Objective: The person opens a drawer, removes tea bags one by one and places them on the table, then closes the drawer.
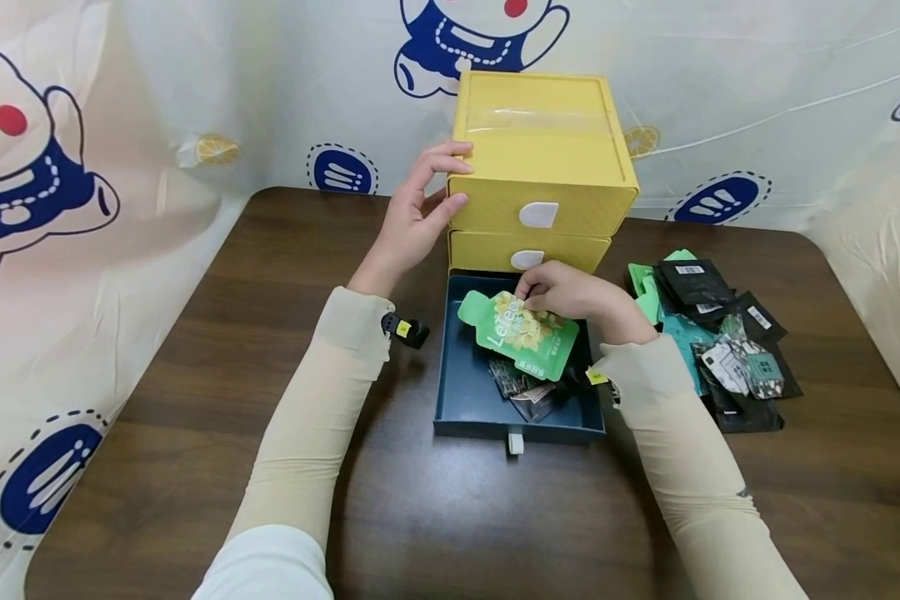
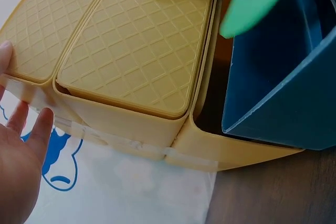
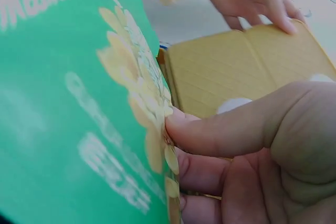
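My right hand (image 1: 579, 297) pinches a green pouch (image 1: 528, 337) with yellow flowers printed on it, by its upper edge between thumb and fingers. The pouch hangs over a dark blue drawer (image 1: 461, 392) pulled out from the bottom of a yellow drawer box (image 1: 543, 154). Small dark packets (image 1: 528, 396) lie inside that drawer, partly covered by the pouch. On the box's left side rests my left hand (image 1: 412, 218), its fingers extended along the upper edge. In the right wrist view the thumb presses on the edge of the pouch.
To the right, a heap of packets (image 1: 720, 333), black, green, teal and clear, lies on the brown table (image 1: 270, 350). Two upper drawers with white tabs are closed in the box. A patterned curtain (image 1: 720, 100) hangs right behind the table.
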Available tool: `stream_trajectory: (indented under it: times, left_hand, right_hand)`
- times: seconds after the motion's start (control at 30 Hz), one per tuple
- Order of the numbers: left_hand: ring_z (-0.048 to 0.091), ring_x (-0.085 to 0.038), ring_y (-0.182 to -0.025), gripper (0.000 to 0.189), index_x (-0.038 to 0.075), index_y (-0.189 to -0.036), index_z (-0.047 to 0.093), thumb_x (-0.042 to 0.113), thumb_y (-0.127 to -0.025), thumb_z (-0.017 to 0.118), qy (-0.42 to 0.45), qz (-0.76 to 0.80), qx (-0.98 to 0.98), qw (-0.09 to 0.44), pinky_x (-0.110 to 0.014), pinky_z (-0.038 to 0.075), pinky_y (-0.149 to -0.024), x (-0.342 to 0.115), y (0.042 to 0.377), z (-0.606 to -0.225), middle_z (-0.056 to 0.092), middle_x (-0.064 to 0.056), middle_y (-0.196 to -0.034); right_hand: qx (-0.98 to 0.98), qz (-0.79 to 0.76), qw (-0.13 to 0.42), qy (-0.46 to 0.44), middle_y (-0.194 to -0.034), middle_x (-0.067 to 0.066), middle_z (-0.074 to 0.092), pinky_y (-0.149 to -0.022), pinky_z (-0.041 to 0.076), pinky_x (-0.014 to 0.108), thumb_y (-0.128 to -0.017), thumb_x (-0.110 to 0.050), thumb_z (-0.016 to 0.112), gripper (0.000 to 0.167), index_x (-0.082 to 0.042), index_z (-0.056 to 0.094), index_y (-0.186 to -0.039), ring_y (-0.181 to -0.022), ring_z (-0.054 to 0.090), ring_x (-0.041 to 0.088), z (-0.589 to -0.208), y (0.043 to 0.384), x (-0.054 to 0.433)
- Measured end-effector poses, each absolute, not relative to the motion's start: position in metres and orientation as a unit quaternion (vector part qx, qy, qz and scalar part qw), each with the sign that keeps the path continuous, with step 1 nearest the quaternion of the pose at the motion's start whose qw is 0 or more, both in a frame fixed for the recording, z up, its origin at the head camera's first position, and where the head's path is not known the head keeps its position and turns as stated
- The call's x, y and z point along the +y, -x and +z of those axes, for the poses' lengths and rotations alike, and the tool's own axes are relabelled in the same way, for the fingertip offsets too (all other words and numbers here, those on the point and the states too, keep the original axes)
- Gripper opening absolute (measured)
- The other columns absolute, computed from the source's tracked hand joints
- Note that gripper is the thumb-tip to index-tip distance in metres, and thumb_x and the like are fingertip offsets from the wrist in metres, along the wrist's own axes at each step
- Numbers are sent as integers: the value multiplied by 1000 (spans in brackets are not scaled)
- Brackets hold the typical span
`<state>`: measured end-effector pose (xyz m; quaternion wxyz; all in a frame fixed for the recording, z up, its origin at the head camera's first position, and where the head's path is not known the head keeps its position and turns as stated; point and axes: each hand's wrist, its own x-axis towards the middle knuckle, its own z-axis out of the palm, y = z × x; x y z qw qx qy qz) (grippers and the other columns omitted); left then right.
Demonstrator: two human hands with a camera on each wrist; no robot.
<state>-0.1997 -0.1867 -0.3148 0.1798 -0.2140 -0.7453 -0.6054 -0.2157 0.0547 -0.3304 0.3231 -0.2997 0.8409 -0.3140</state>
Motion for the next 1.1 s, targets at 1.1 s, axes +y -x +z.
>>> stream_trajectory:
  times: [1.1]
  left_hand:
    - [32,-11,-147,24,-1,-121,54,1,-97,58,205,-606,-748,177,-48,42,-114,-187,200,-316,45,-10,-150]
  right_hand:
    - [729,-649,217,25,-89,-8,62,-66,57,23,-100,-13,58,10,-21,63,-103,-78,61,7,-315,205,236]
